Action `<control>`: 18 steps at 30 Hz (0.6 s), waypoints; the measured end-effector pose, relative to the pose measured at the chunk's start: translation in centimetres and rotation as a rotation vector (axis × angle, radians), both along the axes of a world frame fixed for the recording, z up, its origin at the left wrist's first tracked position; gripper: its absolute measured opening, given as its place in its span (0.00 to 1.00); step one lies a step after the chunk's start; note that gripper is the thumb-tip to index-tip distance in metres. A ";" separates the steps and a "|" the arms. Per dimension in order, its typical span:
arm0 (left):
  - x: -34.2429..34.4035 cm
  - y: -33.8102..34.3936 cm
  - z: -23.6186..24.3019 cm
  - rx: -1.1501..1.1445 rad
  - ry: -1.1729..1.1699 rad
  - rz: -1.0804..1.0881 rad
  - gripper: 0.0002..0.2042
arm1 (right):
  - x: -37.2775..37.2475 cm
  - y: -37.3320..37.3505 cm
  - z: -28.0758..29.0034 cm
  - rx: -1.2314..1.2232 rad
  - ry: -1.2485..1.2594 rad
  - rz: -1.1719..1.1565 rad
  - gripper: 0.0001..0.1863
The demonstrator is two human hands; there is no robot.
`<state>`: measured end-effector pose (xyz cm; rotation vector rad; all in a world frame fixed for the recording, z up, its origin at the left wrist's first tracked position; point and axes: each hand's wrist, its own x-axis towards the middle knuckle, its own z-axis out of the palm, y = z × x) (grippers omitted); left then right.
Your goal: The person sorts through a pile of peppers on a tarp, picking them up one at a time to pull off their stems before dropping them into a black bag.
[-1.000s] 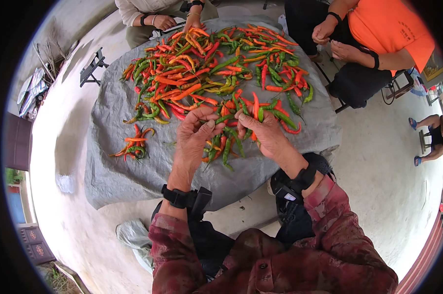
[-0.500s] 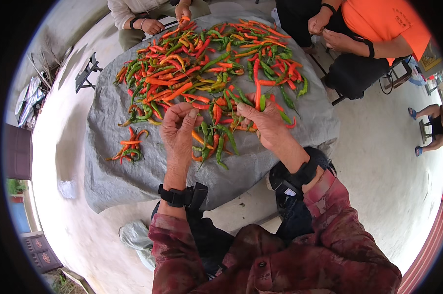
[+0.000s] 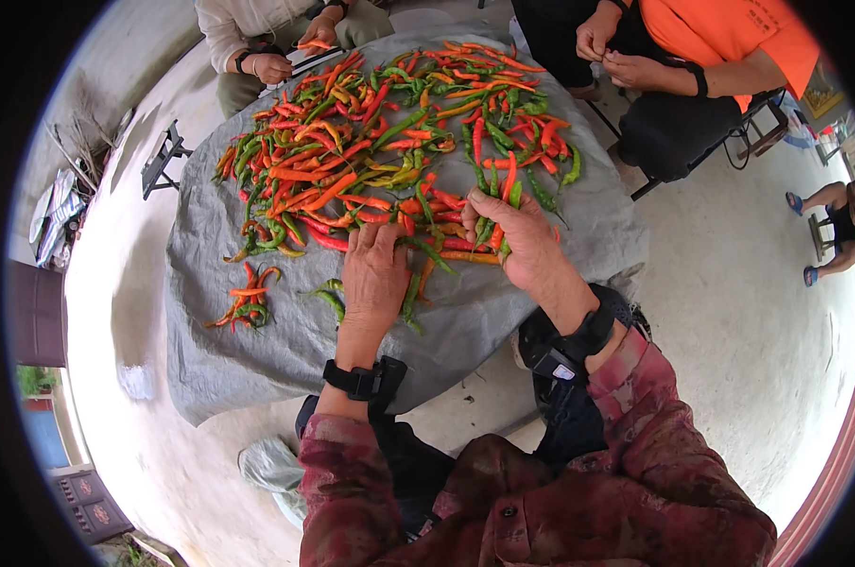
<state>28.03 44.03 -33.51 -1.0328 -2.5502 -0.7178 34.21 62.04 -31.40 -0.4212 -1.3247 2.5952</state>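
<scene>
A big heap of red, orange and green chili peppers [image 3: 323, 175] lies on a grey plastic sheet [image 3: 229, 369]. At the heap's near edge my left hand [image 3: 371, 269] is palm down, fingers together and bent into the peppers; its fingertips are hidden, so what it pinches cannot be made out. My right hand [image 3: 522, 241] is closed around a small bunch of red and green chili peppers [image 3: 510, 180], which stick up past the thumb. Green peppers [image 3: 413, 302] lie between the two hands, and a few more [image 3: 331, 300] lie beside my left wrist.
A small separate pile of peppers [image 3: 248, 298] sits at the sheet's left. Across from me a person in a light sleeve [image 3: 221, 33] handles an orange pepper. Someone in an orange shirt [image 3: 730, 42] sits at the right, hands together. A dark stool [image 3: 165, 156] stands left.
My left hand has turned palm down and lowered into the near edge of the heap. My right hand stays nearly in place, still gripping peppers. The view has shifted slightly.
</scene>
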 end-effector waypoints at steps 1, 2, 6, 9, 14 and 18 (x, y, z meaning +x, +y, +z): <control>-0.1 -0.2 -0.1 -0.001 -0.001 -0.003 0.12 | 0.1 0.1 0.0 -0.017 0.018 0.050 0.05; -0.2 -0.4 -0.3 0.244 -0.205 0.024 0.11 | 0.2 0.0 0.1 -0.018 0.017 0.046 0.05; 0.1 -0.2 -0.4 0.775 -0.719 -0.066 0.08 | -0.1 -1.1 -0.5 -0.017 -0.027 0.130 0.06; 1.1 0.0 0.3 0.732 -0.883 -0.179 0.07 | -0.3 -2.3 -0.8 0.057 -0.020 0.176 0.08; 2.3 0.6 0.5 0.755 -1.039 -0.308 0.07 | 0.0 -3.2 -0.4 0.113 -0.023 0.259 0.08; 2.5 0.1 0.5 0.712 -0.914 -0.325 0.09 | -0.3 -3.1 -1.1 0.071 -0.071 0.184 0.09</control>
